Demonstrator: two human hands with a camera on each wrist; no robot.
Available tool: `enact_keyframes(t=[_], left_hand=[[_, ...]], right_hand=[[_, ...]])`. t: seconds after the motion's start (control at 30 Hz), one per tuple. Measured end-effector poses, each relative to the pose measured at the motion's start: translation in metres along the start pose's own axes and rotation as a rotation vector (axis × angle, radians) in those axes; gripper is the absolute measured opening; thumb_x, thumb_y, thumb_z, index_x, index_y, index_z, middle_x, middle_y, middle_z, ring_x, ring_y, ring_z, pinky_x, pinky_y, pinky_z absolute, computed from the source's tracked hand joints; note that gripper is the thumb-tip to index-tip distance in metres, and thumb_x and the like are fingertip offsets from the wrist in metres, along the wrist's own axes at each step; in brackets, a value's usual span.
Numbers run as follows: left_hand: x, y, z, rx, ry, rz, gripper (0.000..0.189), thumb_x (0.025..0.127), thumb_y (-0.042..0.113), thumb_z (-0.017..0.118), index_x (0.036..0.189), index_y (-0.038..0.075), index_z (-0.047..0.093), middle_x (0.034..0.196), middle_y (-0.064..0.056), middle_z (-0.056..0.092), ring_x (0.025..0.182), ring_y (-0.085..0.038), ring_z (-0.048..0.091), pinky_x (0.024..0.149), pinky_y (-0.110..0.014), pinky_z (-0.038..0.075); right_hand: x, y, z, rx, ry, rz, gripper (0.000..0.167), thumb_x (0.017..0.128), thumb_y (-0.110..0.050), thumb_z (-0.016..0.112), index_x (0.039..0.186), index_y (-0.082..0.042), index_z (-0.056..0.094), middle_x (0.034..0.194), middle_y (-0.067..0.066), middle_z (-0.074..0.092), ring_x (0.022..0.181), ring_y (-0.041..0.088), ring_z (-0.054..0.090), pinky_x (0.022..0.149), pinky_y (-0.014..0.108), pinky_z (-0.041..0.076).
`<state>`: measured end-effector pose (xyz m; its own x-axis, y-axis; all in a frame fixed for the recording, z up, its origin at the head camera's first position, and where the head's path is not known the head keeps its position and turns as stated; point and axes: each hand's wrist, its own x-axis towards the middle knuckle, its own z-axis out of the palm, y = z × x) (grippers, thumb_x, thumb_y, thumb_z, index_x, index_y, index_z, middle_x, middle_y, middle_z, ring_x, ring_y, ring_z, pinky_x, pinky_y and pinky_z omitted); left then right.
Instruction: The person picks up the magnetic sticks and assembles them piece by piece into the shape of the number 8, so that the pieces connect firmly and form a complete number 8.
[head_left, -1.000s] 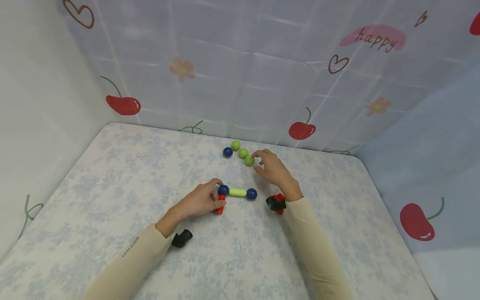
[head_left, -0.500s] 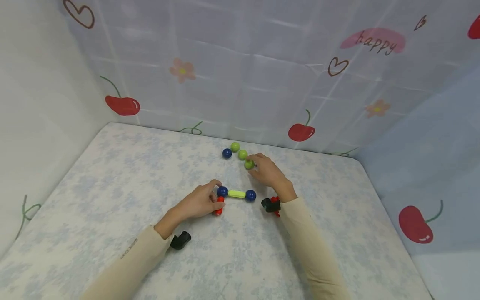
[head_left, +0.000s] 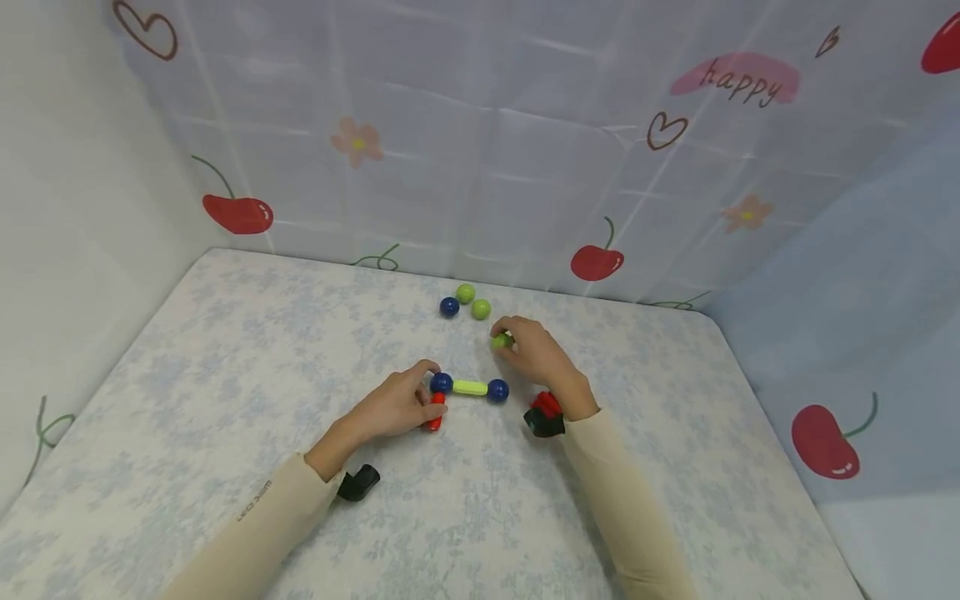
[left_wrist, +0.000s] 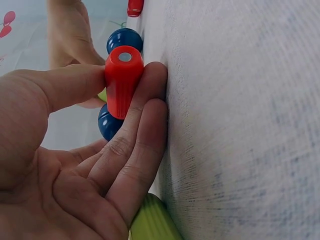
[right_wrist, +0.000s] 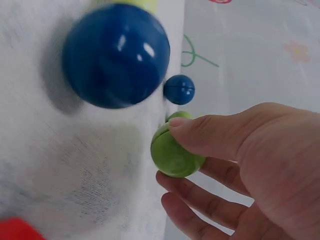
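My left hand (head_left: 393, 406) pinches a red magnetic-looking rod (left_wrist: 122, 85) between thumb and fingers, low over the cloth. The rod's far end meets a dark blue ball (head_left: 442, 382). From that ball a yellow-green rod (head_left: 470, 388) runs right to a second blue ball (head_left: 498, 390), forming a corner shape. Farther back and to the right, my right hand (head_left: 536, 350) grips a glossy green ball (right_wrist: 172, 152) with a seam, thumb on one side and fingers on the other.
Behind the hands lie two green balls (head_left: 481, 309) and a blue ball (head_left: 449, 307). Red pieces (head_left: 547, 404) sit beside the right wrist, partly covered by a black wrist device (head_left: 543, 422). A green rod (left_wrist: 152, 222) lies beneath the left hand. A printed curtain (head_left: 487, 167) hangs behind.
My right hand has closed around the nearest green ball and drawn it toward me, away from the other balls. The left hand keeps its hold on the red rod.
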<state>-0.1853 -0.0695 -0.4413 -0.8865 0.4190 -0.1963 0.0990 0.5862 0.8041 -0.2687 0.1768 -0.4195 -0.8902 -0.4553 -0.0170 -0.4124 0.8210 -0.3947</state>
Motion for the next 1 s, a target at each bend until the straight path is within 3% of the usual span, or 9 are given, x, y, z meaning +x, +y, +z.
enact_keyframes(t=[0.17,0.47,0.73,1.0], left_hand=[[0.000,-0.001,0.000,-0.007,-0.010,-0.004,0.056,0.096,0.022,0.070,0.142,0.005,0.044,0.082,0.001,0.067,0.067,-0.013,0.060,0.065,-0.029,0.048],[-0.001,-0.004,-0.002,-0.021,-0.034,0.050,0.051,0.099,0.016,0.064,0.143,0.001,0.042,0.084,-0.001,0.070,0.067,-0.014,0.062,0.063,-0.030,0.048],[0.000,-0.001,-0.001,-0.071,-0.043,0.049,0.053,0.099,0.014,0.063,0.145,0.001,0.040,0.086,-0.003,0.070,0.065,-0.015,0.065,0.063,-0.030,0.051],[-0.002,-0.001,0.000,-0.099,-0.032,0.040,0.055,0.101,0.011,0.059,0.149,-0.001,0.034,0.090,-0.005,0.070,0.067,-0.015,0.067,0.066,-0.029,0.053]], right_hand=[[-0.014,-0.004,0.000,0.037,0.048,-0.004,0.027,0.095,-0.010,0.068,0.121,-0.005,0.065,0.112,0.008,0.066,0.098,0.024,0.062,0.089,0.039,0.052],[-0.036,-0.018,0.000,0.044,0.093,-0.048,0.025,0.095,-0.013,0.068,0.119,-0.008,0.064,0.109,0.005,0.066,0.096,0.025,0.064,0.086,0.039,0.053],[-0.051,-0.038,-0.005,0.055,0.012,-0.154,0.028,0.095,-0.015,0.069,0.121,-0.007,0.065,0.117,0.003,0.067,0.098,0.017,0.064,0.087,0.037,0.054],[-0.054,-0.049,-0.008,0.069,-0.065,-0.213,0.029,0.090,-0.011,0.074,0.118,-0.008,0.066,0.115,0.000,0.065,0.094,0.016,0.062,0.084,0.034,0.053]])
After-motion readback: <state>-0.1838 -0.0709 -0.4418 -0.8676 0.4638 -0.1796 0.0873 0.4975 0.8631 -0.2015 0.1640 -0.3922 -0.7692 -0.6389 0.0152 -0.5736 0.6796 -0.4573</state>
